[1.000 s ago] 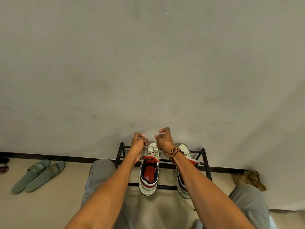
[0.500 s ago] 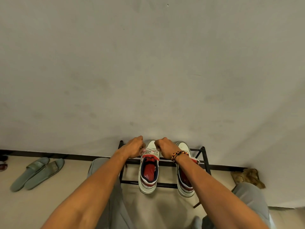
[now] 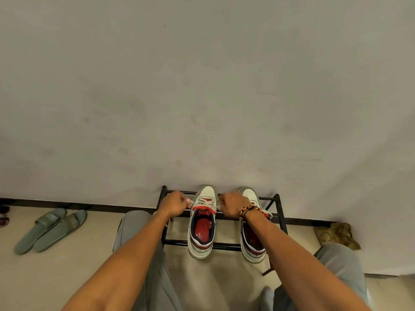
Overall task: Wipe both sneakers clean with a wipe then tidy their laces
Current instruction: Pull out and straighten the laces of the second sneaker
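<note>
From the head camera, the only view I have, both sneakers sit low in the centre of the frame on a black metal shoe rack (image 3: 272,199) against the wall, heels toward me and hanging past its front bar. My left hand (image 3: 174,204) is curled tight just left of the left sneaker (image 3: 202,230), and my right hand (image 3: 232,205) is curled the same way just right of its tongue, each pinching one end of that shoe's pale laces (image 3: 205,201), which run taut across the top eyelets between the two fists. The right sneaker (image 3: 252,241) stands just beside it, partly covered by my right forearm and its beaded bracelet (image 3: 248,211), so I cannot tell how its laces lie. No wipe shows anywhere in frame (I judge the wiping is done, though the uppers are too small here to confirm). The main risk I see is pulling unevenly: the shoe rests only on thin bars with its heel overhanging, so a hard tug to one side could twist it or tip it off the front. My right arm crosses the other sneaker, and a sweep of that forearm might nudge it off too. A lace end could also slip from either pinch, loosening the cross. Green slides (image 3: 51,228) lie on the floor at lower left, well apart.
</note>
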